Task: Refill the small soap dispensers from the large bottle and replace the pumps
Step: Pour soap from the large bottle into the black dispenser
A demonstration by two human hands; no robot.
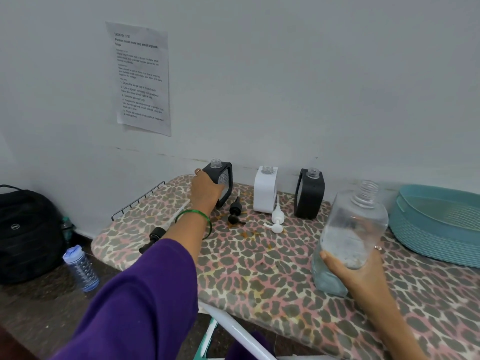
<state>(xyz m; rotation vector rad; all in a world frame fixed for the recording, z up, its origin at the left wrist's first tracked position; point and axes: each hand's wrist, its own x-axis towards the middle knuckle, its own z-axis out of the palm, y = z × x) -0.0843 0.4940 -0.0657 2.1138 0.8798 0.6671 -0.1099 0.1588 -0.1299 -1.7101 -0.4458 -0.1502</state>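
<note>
Left of centre in the frame, the left hand (206, 188) has its fingers wrapped around the left black dispenser (220, 181), which stands by the wall. At lower right, the right hand (349, 268) grips the large bottle (354, 229) from below, fingers closed around its base, lifted and tilted, its threaded neck uncapped.

By my reading, pouring has not started. All three dispensers, including the white dispenser (265, 189) and the right black dispenser (310, 193), stand open-necked, and three pumps lie loose: one black pump (235, 211), a white pump (275, 220), another black pump (153, 239) lower left. Filling and re-pumping remain.

The bottle is clear, squarish plastic holding little liquid; the dispensers are boxy sleeves around clear necks; the board cover (259, 268) is leopard-print cloth.
</note>
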